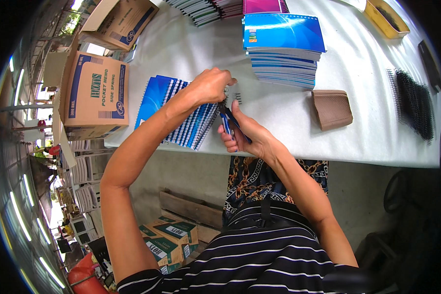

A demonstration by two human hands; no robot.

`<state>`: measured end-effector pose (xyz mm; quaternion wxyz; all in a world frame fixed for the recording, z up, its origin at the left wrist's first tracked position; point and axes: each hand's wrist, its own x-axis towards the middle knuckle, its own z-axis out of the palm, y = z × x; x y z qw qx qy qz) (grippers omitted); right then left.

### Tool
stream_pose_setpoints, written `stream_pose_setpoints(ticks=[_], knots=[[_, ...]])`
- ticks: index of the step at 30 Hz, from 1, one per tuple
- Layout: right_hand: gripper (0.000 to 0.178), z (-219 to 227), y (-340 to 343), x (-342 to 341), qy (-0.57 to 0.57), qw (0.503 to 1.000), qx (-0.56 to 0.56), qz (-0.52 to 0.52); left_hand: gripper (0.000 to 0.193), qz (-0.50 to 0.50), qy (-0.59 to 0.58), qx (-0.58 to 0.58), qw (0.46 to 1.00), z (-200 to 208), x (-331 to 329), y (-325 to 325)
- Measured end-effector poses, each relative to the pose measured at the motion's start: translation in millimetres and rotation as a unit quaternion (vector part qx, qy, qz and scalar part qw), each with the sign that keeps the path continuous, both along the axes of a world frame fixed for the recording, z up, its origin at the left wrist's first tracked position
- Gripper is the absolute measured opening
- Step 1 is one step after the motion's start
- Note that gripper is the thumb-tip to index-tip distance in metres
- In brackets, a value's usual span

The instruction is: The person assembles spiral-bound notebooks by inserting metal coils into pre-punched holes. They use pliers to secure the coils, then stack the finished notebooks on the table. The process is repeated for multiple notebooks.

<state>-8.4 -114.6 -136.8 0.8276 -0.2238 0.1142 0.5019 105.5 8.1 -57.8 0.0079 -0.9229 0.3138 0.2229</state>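
Note:
My right hand (252, 134) is wrapped round the blue-and-black handles of a pair of pliers (225, 120), whose jaws point away from me. Just beyond the jaws, my left hand (211, 86) is closed with its fingertips together; what it pinches is too small to make out. Beside those fingers a short piece of black wire binding (238, 98) lies on the white tabletop. Below my left forearm spreads a fanned row of blue notebooks (152, 100), their bound edges overlapping. The forearm covers part of this row.
A tall stack of blue notebooks (285, 63) stands at the back. To the right are a brown folded block (331, 109), a bundle of black wire bindings (413, 105) and a yellow tray (388, 19). Open cardboard boxes (95, 90) stand at left; more boxes (169, 237) sit on a wooden bench.

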Motion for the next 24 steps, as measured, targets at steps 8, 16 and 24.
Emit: stream_pose_setpoints(ticks=[8,16,24], knots=[[0.079,4,-4,0,0.035,0.998,-0.037,0.033,0.055,-0.002,-0.012,-0.007,1.000,-3,-2,1],[0.079,8,-3,-1,0.036,0.997,-0.060,0.044,0.055,-0.005,-0.012,-0.013,1.000,-1,-3,1],[0.082,-28,4,0,0.039,0.997,0.044,0.041,0.055,0.005,-0.015,-0.007,1.000,-3,-4,-1]])
